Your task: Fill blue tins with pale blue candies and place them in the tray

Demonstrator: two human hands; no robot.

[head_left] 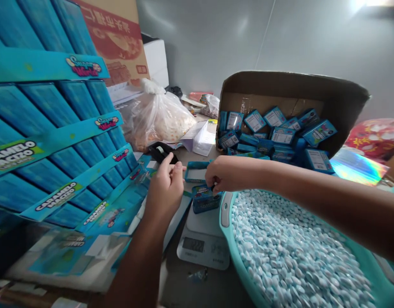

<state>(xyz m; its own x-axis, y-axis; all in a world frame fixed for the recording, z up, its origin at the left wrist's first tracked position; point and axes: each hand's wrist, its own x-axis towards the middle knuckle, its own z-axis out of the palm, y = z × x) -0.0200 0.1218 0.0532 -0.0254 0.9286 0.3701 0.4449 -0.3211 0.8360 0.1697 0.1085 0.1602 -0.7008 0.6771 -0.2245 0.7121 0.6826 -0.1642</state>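
Note:
My right hand [227,173] reaches in from the right and pinches the top of a small blue candy box [205,199] that sits on a white digital scale [203,239]. My left hand [164,188] hovers just left of the scale with its fingers curled and thumb pressed to them; whether anything is in them I cannot make out. A second small blue box [195,172] lies open just behind the hands. A teal basin [235,252] full of pale blue and white candies [289,252] stands to the right of the scale, under my right forearm.
Stacked blue display cartons [52,141] fill the left side. A tipped cardboard carton [289,92] behind holds several small blue boxes. A clear plastic bag [158,115], a black tape dispenser [162,152], white papers [201,137] and a holographic sheet [357,169] lie around.

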